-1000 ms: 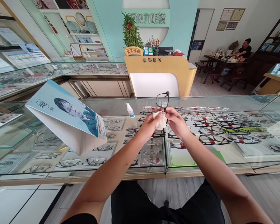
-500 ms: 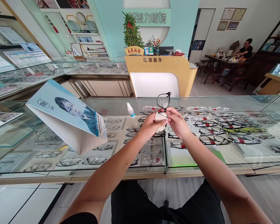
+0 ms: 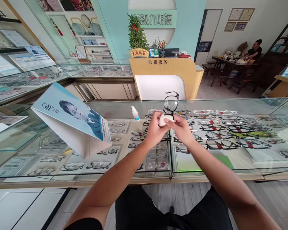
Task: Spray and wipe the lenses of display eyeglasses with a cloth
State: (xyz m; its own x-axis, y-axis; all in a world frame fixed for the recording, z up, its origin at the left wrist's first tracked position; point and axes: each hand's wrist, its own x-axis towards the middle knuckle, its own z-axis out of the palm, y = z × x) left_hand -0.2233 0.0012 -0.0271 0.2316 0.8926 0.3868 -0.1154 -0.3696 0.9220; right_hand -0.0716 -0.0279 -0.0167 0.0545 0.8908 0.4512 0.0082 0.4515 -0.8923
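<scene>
A pair of black-framed eyeglasses is held up on its side over the glass counter, one clear lens standing free above my hands. Around the lower part of the frame is a folded white cloth, which hides the other lens. My left hand is closed on the cloth from the left. From the right, my right hand is closed on the eyeglasses at the cloth's edge, and the thumbs nearly meet. A small white spray bottle stands upright on the counter, left of my hands.
Under the glass counter lie rows of eyeglasses, some with red tags. A blue tent-shaped display card stands on the left. Beyond are a wooden cashier desk and a seated person at a table.
The eyeglasses have turned, so the upper lens faces me more fully and a temple shows at the top. Both hands have shifted their grip on the cloth and frame.
</scene>
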